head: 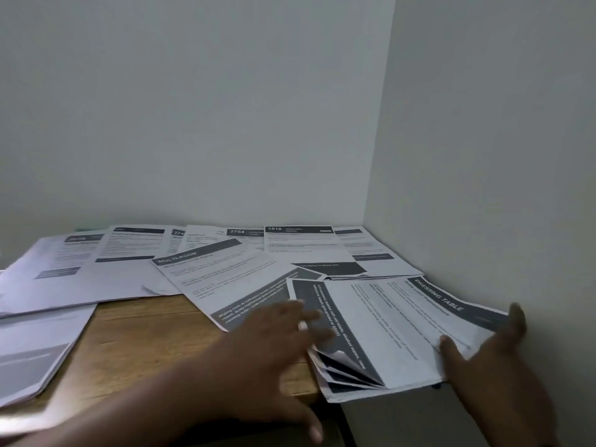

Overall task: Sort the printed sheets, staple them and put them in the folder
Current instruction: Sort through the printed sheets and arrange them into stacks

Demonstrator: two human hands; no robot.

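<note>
On the wooden desk [145, 337] in a wall corner, printed sheets [206, 253] lie scattered. Both hands frame a fanned "DRESSING TABLE" stack [396, 327] overhanging the near right edge: left hand [274, 343] spread, fingertips touching its left side; right hand [490, 356] open, thumb on top.

sheet headers read: "dressing table" sheet [416, 321], "multi-room" sheet [225, 279], "2754" sheet [237, 232], "1610" sheet [300, 240].

A wooden table [135, 337] stands pushed into a room corner; a plain pale wall [193, 108] runs behind its far edge; another wall [500, 140] meets its right edge
</note>
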